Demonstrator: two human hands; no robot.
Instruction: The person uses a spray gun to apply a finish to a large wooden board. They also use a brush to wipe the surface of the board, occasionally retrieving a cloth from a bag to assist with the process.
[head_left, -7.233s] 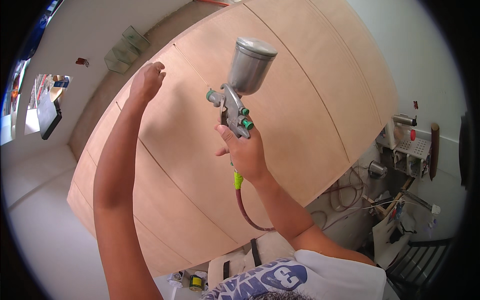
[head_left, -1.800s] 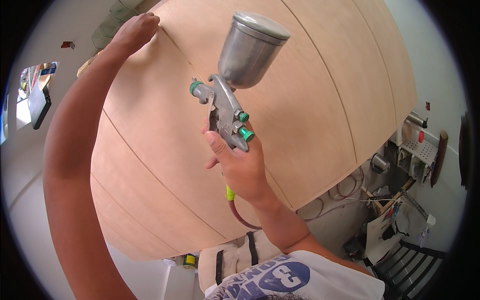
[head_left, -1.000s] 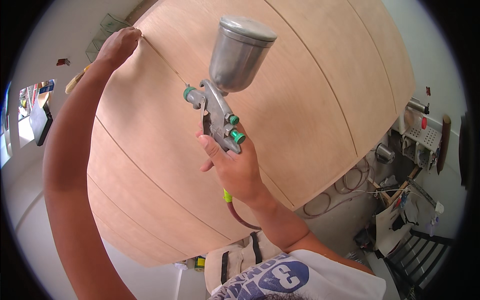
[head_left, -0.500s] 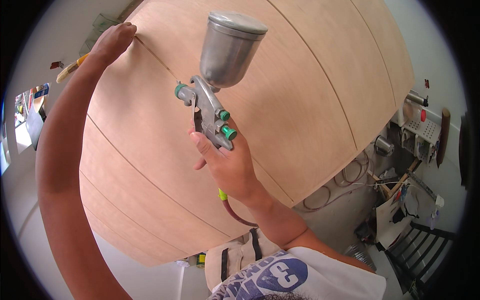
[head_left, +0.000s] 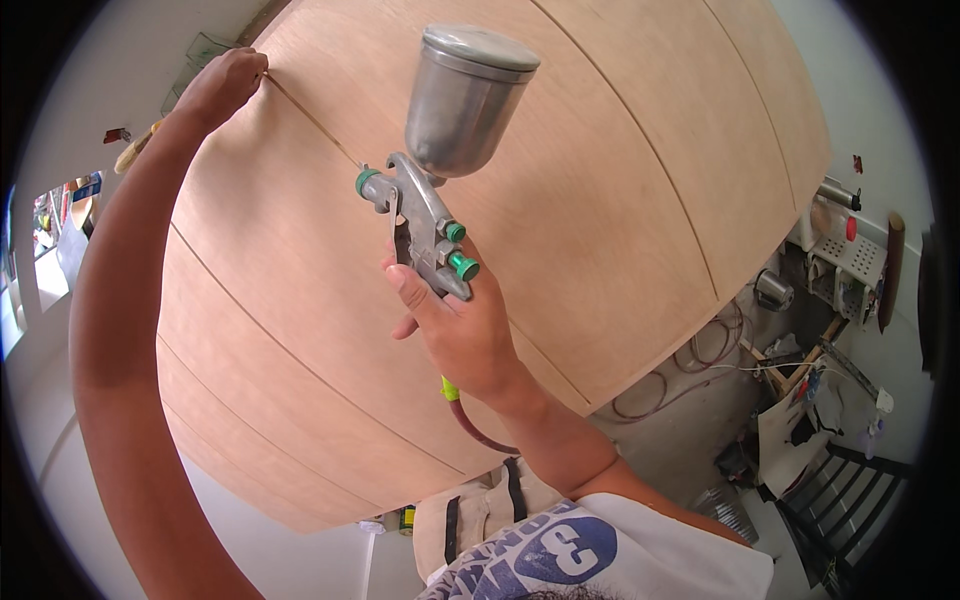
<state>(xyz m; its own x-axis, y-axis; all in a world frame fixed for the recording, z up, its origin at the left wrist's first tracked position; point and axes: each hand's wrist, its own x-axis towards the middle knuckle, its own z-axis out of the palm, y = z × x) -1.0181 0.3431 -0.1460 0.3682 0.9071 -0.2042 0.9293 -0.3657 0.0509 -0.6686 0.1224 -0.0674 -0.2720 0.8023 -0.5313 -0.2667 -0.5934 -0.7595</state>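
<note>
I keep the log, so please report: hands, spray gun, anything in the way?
Right hand holds spray gun. Left hand at wooden panel, upper-left edge. Nothing seen blocking nozzle.

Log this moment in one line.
left hand: curled near edge of wooden panel, contact unclear | right hand: gripping spray gun | metal cup: atop gun | hose: below right hand

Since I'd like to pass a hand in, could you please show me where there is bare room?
The panel has bare, grooved patches: one from the spray gun rightward to the panel's edge, another between the left forearm and right hand. It is crowded beyond that edge, around the rack, metal cup and chair.
</note>
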